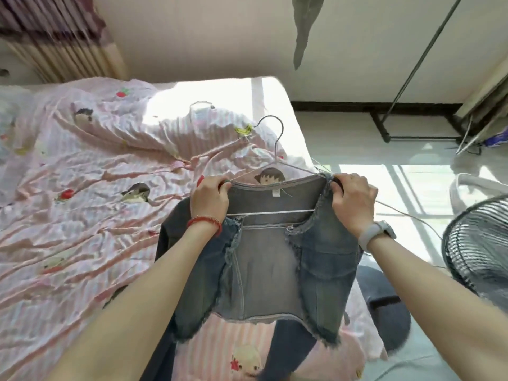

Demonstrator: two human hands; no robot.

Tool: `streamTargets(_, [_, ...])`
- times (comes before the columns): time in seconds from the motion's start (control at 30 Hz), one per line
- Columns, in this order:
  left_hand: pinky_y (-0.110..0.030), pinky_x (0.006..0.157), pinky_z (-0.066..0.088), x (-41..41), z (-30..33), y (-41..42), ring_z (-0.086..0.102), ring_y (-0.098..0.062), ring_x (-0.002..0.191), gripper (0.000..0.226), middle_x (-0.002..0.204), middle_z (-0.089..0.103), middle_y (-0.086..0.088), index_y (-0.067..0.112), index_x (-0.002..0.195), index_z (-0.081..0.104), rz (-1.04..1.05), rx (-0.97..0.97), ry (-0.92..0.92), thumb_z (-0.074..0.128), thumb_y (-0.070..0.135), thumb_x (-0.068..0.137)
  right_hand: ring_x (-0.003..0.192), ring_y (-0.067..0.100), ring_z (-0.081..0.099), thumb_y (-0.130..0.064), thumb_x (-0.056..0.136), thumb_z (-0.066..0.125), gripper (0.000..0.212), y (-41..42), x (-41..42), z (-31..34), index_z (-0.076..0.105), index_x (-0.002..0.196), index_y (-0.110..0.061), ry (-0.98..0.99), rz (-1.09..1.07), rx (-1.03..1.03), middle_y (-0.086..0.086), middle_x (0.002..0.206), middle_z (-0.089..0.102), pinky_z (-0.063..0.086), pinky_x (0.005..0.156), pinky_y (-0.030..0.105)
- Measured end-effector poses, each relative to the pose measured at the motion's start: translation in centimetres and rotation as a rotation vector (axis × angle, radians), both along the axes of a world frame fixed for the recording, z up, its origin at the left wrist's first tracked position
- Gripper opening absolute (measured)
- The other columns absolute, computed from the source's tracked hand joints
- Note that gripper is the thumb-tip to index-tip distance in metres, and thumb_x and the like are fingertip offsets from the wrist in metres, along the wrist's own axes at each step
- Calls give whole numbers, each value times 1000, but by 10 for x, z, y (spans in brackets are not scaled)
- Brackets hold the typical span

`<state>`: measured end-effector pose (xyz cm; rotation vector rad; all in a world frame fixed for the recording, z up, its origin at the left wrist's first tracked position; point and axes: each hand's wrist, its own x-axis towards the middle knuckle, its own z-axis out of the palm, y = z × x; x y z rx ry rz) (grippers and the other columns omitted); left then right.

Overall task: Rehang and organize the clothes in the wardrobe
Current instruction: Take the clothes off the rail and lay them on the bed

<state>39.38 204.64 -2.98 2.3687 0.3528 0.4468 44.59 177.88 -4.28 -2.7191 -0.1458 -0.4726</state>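
Pink striped cartoon-print bedsheet (82, 215) on the left, rumpled. Left hand (210, 199) pinches the left shoulder of the faded blue frayed-edge denim jacket (275, 259), held up over the bed's edge, front open. Thin pale wire hanger (277, 149) sits inside the neckline, hook pointing up and away. Right hand (353, 200) grips the right shoulder seam. Judgement: seat both shoulders evenly on the hanger arms, centre the collar under the hook before letting go. Black wire-grille floor fan (478, 243) far right; keep the jacket away from it.
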Motion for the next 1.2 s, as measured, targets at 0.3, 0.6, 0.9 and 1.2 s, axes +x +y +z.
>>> streamTargets(0.3, [-40,103,20,125,-164,16,45,-26,116,23,116,61,-7,19,110,65,182,196,404,50,24,93,120,27,38,-25,96,41,27,35,145,-173,52,119,-16,455,22,-108,11,123,50,26,97,42])
streamTargets(0.6, [-59,107,-10,137,-246,-3,-13,-27,142,62,156,-7,-6,22,148,-2,53,344,764,27,42,97,142,22,10,-31,97,28,53,49,153,-252,16,147,-15,660,135,-165,5,154,15,4,114,53])
streamTargets(0.9, [-47,114,-1,97,-190,29,0,-20,143,57,156,4,-4,21,147,12,-12,215,698,34,32,97,143,23,1,-29,96,32,54,107,115,-191,14,146,-17,669,283,-208,4,156,7,2,114,52])
streamTargets(1.2, [-42,110,14,-117,-79,109,23,-21,136,52,151,24,-1,24,143,26,424,323,600,40,23,92,135,27,29,-22,95,40,41,236,-37,-77,44,134,-12,466,778,-94,7,141,42,17,110,46])
